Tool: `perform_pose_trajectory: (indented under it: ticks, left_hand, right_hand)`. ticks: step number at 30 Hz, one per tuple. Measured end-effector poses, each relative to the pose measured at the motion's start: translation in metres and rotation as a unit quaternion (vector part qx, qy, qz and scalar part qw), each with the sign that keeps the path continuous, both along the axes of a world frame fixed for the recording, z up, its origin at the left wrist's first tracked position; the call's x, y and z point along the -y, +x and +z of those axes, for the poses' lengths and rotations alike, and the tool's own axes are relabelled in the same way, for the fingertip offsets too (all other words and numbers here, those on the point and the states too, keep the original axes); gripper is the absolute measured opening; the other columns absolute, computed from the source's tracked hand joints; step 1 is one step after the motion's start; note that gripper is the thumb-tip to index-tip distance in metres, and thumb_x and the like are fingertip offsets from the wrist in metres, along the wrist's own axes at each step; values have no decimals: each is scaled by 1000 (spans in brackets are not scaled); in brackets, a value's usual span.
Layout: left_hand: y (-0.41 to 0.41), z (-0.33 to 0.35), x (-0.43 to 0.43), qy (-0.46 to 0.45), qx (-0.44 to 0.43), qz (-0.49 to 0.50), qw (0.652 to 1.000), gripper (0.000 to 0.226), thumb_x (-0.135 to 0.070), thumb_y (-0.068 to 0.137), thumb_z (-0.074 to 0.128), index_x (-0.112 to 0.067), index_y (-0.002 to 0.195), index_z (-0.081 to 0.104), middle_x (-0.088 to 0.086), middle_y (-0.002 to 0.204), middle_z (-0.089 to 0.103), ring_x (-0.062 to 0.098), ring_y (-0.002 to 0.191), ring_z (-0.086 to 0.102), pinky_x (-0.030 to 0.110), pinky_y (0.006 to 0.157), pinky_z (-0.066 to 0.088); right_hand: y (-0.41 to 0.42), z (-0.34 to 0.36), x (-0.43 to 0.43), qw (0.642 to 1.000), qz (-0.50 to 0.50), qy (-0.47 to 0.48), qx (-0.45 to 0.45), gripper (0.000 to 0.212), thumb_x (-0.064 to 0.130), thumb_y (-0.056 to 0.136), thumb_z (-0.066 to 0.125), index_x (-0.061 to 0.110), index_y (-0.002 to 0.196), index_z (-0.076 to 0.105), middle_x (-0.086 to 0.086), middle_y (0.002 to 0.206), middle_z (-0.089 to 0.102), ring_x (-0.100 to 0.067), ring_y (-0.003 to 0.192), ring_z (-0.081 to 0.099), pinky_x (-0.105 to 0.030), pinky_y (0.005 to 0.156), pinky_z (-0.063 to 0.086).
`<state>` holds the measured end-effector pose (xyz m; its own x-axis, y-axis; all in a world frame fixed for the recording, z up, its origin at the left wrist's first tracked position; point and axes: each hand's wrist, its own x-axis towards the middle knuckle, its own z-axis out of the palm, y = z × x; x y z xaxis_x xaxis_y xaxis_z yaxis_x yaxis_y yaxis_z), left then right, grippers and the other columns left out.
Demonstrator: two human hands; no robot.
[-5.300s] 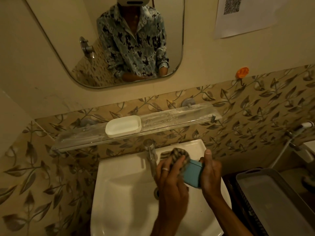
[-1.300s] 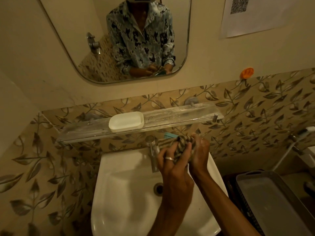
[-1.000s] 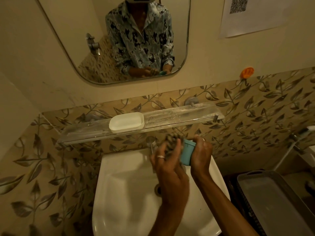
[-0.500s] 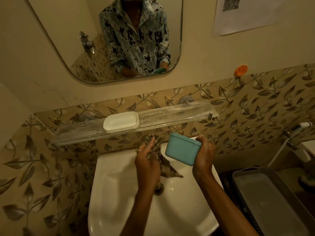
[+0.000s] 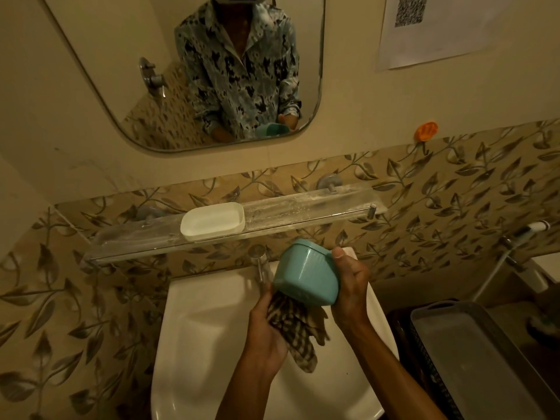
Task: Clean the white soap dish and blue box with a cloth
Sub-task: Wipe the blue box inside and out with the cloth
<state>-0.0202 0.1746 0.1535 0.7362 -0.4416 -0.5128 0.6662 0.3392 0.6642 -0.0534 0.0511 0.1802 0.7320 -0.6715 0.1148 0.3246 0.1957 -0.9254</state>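
Right hand (image 5: 351,286): we grip the smooth, rounded blue box (image 5: 306,274).
Left hand (image 5: 266,325): we clutch the checked cloth (image 5: 291,325) beneath the box.

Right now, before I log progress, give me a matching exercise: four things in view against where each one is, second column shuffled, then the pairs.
1. white rectangular plastic soap dish
2. blue rounded plastic box
3. dark checked cloth
4. grey plastic tray

A. held in the right hand
B. right of the white ceramic basin
C. on the clear wall shelf
D. gripped in the left hand, below the box

Pairs: 1-C; 2-A; 3-D; 4-B
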Motion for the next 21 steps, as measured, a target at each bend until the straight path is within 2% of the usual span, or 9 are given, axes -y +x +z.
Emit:
perform_pose_trajectory:
  ticks: [1,4,7,10,12,14,16,18,21]
  left_hand:
    - [1,0,0,4,8,1,1000,48,-46,91,47,-8,117,63,21,109,67,35,101,63,51,92,47]
    - [5,3,-3,31,35,11,999,51,-48,84,53,-11,118,62,19,107,69,32,97,64,45,84,49]
    - [11,1,-10,44,70,54,995,63,-46,69,70,-17,123,59,19,119,63,39,110,58,56,89,48]
    - [10,5,-14,58,140,103,983,61,-30,69,69,-20,127,55,14,123,60,31,112,58,45,81,53]
    - [7,8,-14,74,194,115,971,57,-27,70,68,-25,125,56,8,125,60,23,113,58,40,84,53]
    - [1,11,-13,99,244,120,957,53,-33,69,71,-34,120,58,1,127,60,18,116,57,44,95,49]
    - [-4,16,-13,134,282,124,942,53,-40,67,71,-40,118,57,-4,126,60,14,116,57,46,97,48]
    - [-8,22,-11,157,315,129,927,52,-41,65,71,-43,116,56,-7,125,60,11,114,58,44,95,50]
    - [-12,29,-9,176,345,141,911,53,-36,64,74,-43,114,58,-9,123,61,9,112,59,42,92,52]
  right_hand:
    - [0,-3,0,1000,5,-10,-3,68,78,54,68,11,69,65,-7,71,66,-20,70,66,-33,55,50]
    - [-1,-7,7,997,20,-76,-18,75,75,65,63,1,77,61,-9,77,65,-20,75,64,-30,55,50]
    - [-6,-11,19,983,50,-171,-43,52,56,87,47,7,85,63,0,81,64,-10,75,60,-22,60,47]
    - [-9,-14,23,977,83,-186,-61,35,29,98,30,11,97,61,12,86,66,-1,76,59,-15,65,46]
    - [-8,-11,22,982,73,-163,-58,34,19,93,29,7,95,61,9,81,67,0,73,60,-14,63,47]
    - [-4,-5,19,987,31,-145,-65,38,19,85,30,-4,84,60,2,70,65,-1,64,60,-17,56,47]
    - [-2,4,14,994,-9,-95,-59,40,22,81,31,-9,72,55,3,60,62,-1,57,59,-16,50,45]
    - [-3,7,12,998,-25,-29,-42,39,29,80,33,-1,65,54,3,55,62,-5,56,61,-18,49,47]
    - [-2,6,14,997,-41,28,-61,48,49,83,35,20,58,64,-2,59,68,-16,60,67,-27,53,51]
